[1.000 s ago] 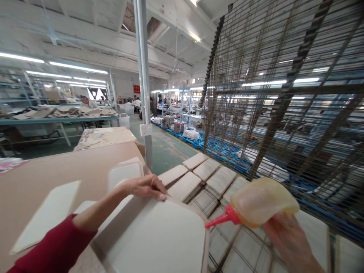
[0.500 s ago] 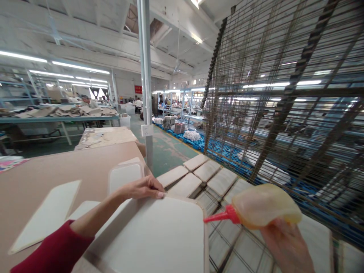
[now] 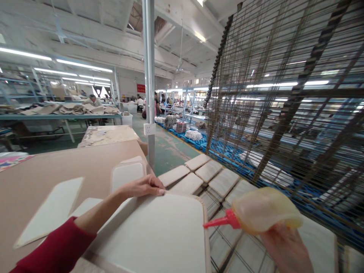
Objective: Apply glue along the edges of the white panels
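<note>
A large white panel (image 3: 159, 235) with rounded corners and a tan border lies tilted in front of me. My left hand (image 3: 149, 185) grips its far edge, thumb on top and fingers curled over the rim. In my right hand (image 3: 287, 242) is a yellowish squeeze bottle (image 3: 265, 210), held on its side with its red nozzle (image 3: 223, 220) pointing left. The nozzle tip is at the panel's right border; whether it touches cannot be made out. My right fingers are partly hidden beneath the bottle.
More white panels lie on the brown table (image 3: 96, 163) at left. Several bordered panels (image 3: 223, 182) rest on a wire rack at right. A tall wire rack (image 3: 270, 94) leans upright behind them. A metal post (image 3: 150, 87) stands ahead; a person (image 3: 92, 100) sits far back left.
The nozzle tip has moved slightly down along the panel's right border. My left hand keeps its grip on the far edge. The whole view has shifted slightly.
</note>
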Available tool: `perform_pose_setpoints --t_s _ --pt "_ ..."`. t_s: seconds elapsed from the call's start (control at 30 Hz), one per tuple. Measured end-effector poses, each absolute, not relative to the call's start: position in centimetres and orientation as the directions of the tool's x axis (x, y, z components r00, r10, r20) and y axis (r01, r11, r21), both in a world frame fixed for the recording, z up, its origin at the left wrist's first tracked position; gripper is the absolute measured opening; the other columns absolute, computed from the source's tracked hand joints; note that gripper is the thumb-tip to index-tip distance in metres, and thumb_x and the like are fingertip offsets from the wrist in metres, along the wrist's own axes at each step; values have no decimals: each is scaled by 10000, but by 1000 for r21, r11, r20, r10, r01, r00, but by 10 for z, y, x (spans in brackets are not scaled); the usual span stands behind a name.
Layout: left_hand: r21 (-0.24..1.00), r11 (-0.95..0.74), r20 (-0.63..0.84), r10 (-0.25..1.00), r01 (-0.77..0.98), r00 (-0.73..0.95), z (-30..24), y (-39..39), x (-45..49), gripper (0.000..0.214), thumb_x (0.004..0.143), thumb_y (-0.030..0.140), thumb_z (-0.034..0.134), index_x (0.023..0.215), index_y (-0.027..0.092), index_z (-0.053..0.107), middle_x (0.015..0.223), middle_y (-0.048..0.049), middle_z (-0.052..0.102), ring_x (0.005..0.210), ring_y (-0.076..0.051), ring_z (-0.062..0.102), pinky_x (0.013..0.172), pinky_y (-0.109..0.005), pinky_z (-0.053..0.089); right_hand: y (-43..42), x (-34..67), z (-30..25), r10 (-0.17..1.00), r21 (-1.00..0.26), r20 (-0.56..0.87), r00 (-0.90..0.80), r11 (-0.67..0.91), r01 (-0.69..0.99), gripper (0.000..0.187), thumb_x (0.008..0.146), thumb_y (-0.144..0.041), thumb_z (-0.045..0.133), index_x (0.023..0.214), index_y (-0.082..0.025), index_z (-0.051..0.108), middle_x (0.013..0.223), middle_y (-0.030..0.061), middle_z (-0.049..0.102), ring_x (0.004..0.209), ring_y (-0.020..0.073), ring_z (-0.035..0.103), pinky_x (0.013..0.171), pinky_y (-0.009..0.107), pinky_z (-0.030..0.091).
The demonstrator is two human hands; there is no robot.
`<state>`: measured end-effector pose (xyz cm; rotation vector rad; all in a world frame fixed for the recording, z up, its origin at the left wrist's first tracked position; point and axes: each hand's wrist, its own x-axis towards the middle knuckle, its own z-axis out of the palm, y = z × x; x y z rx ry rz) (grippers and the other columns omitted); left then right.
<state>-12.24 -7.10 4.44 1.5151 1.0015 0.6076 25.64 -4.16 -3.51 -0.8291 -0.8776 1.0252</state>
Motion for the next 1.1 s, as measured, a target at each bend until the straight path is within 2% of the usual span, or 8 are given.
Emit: perform_pose_setpoints --t_s 0.17,0.4,0.6,0.7,0.87,1.1 --pt "967 47 -171 849 250 500 39 -69 -127 394 760 498 661 617 131 648 519 19 540 438 -68 405 427 -199 273 -44 255 -37 943 -904 167 289 263 -336 436 465 -574 780 725 -239 677 939 108 652 1019 321 559 761 444 527" --pt "972 64 -168 864 227 475 34 -66 -128 395 735 501 685 628 124 638 528 15 563 449 -72 436 435 -191 297 -44 256 -46 956 -885 149 251 242 -397 395 464 -475 809 759 -247 679 962 96 656 997 317 575 709 417 543" --pt "973 114 -198 862 202 467 29 -62 -132 375 729 486 698 652 122 650 534 8 594 455 -89 495 447 -192 347 -44 260 -53 956 -866 141 256 244 -436 382 508 -444 812 812 -265 667 1027 71 647 1059 296 549 785 420 535" --pt "974 125 -202 861 191 467 25 -61 -134 364 729 479 701 658 125 656 543 8 600 462 -94 511 470 -198 383 -45 262 -56 952 -874 158 260 258 -411 338 516 -449 813 744 -255 657 968 81 656 1056 296 545 811 418 528" --pt "971 108 -197 866 212 461 25 -63 -137 368 744 492 681 685 129 674 573 -4 622 474 -102 517 464 -206 369 -49 262 -57 961 -881 176 214 250 -401 306 553 -473 792 698 -249 643 870 79 656 929 290 584 745 429 542" --pt "973 97 -180 884 208 431 25 -64 -138 366 735 485 691 675 125 675 585 -4 623 479 -89 486 460 -201 329 -47 281 -45 996 -937 85 19 87 -339 328 518 -446 826 719 -243 665 745 69 645 837 306 606 790 510 518"
